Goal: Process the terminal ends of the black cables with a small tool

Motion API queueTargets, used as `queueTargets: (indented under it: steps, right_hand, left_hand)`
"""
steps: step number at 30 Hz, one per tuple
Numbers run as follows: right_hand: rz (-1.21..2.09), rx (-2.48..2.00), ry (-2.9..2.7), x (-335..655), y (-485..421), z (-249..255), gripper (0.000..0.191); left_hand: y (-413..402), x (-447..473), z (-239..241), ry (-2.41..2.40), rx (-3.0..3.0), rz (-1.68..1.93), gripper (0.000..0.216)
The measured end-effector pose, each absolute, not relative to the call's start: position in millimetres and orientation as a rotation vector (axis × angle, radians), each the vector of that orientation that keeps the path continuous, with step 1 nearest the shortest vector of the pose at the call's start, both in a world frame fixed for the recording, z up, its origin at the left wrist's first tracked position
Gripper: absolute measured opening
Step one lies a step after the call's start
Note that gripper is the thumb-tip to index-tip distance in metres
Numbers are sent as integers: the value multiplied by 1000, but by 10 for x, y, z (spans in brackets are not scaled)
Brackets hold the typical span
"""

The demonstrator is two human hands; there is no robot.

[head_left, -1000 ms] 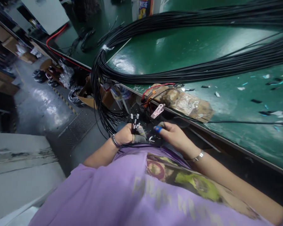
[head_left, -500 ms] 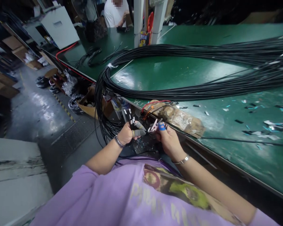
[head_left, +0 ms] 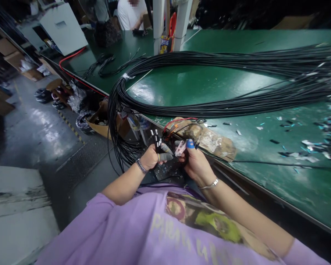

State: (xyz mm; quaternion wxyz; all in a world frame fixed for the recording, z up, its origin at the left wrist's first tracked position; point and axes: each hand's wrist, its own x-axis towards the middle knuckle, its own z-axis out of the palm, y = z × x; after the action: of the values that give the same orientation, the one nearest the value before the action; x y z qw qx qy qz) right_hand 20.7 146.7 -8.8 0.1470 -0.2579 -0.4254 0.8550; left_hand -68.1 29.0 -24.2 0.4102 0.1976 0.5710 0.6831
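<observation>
My left hand (head_left: 151, 158) is closed round several black cable ends (head_left: 156, 140) with white tips, which stick up above the fist. Grey covers sit on its thumb and forefinger, which point to the right. Just across from them, my right hand (head_left: 198, 163) pinches a small pinkish-white piece (head_left: 180, 148) whose kind I cannot make out. A blue cover wraps the right thumb. Between the hands there is a narrow gap. From the big bundle of black cables (head_left: 168, 110) on the table, a bend hangs over the edge near my left hand.
A taped cardboard-like block (head_left: 209, 141) with red and orange wires lies at the edge of the green table (head_left: 251, 136). Black and white scraps (head_left: 306, 147) are scattered on the right. An open carton (head_left: 99, 127) stands below left. A person in white (head_left: 128, 16) is beyond the table.
The pinkish-white piece in my right hand has turned and shows a broader face. The view has shifted slightly; the left hand keeps its hold on the cable ends.
</observation>
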Motion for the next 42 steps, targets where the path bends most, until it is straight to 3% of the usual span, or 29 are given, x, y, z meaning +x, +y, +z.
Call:
queueTargets:
  steps: [13,20,28,32,37,42]
  right_hand:
    - [2546,-814,-1253,310,1465,-123,58]
    - [2600,-710,-1597,621,1456,-164,56]
    - [2234,-489,-2130,778,1412,69,37]
    - [2279,-411,-2124,771,1394,27,34]
    - [2239,-440,-2121,787,1377,-18,32]
    - [1784,-402,-2325,847,1363,19,20]
  left_hand:
    - [256,-662,-211,1453,523,1700,46]
    - [32,-447,-135,1570,659,1638,39]
    - [-80,-165,-110,1720,590,1585,38]
    - [-130,-192,-127,1496,533,1306,46]
    - [-110,-231,-184,1267,386,1303,51]
    - [-28,-152,-155,1530,342,1424,46]
